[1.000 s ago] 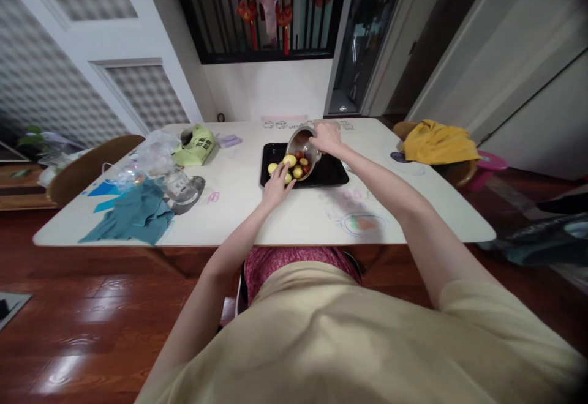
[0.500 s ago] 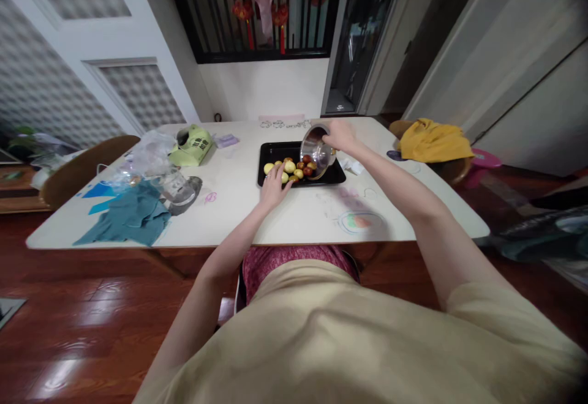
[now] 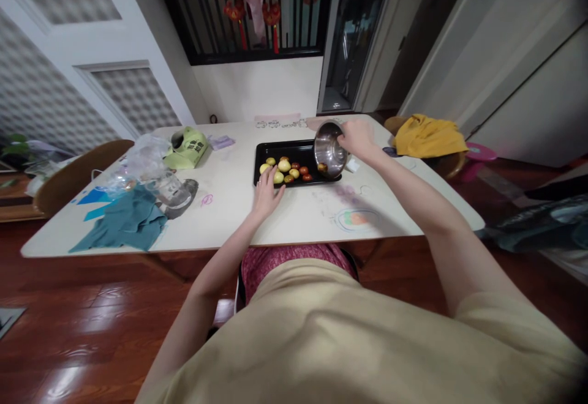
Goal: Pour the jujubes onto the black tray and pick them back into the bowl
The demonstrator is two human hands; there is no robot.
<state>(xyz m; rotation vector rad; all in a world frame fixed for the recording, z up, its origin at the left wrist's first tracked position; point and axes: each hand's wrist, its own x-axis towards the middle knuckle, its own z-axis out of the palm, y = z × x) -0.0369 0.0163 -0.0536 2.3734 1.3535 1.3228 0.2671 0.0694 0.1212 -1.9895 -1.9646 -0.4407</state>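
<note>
A black baking tray [image 3: 294, 147] lies on the white table, with several yellow-green and reddish-brown round fruits [image 3: 284, 166] in its left and middle part. My right hand [image 3: 358, 138] grips the rim of a shiny metal bowl [image 3: 331, 138]. The bowl is tipped on its side over the tray's right end, its mouth facing left. Inside, low near the lip, a brownish fruit [image 3: 322, 166] shows. My left hand [image 3: 267, 193] rests at the tray's front left edge, fingers stretched over the yellow-green fruits and apart.
On the left of the table [image 3: 220, 208] lie a teal cloth [image 3: 128, 219], clear plastic bags [image 3: 151, 159] and a lime-green bag [image 3: 187, 149]. A yellow cloth [image 3: 429, 136] hangs over a chair at the right. A pink stool [image 3: 480, 152] stands beyond it.
My right hand has drawn the bowl to the right, and the reddish fruits have spilled out onto the tray. My left hand stays by the yellow-green fruits. The view has shifted slightly.
</note>
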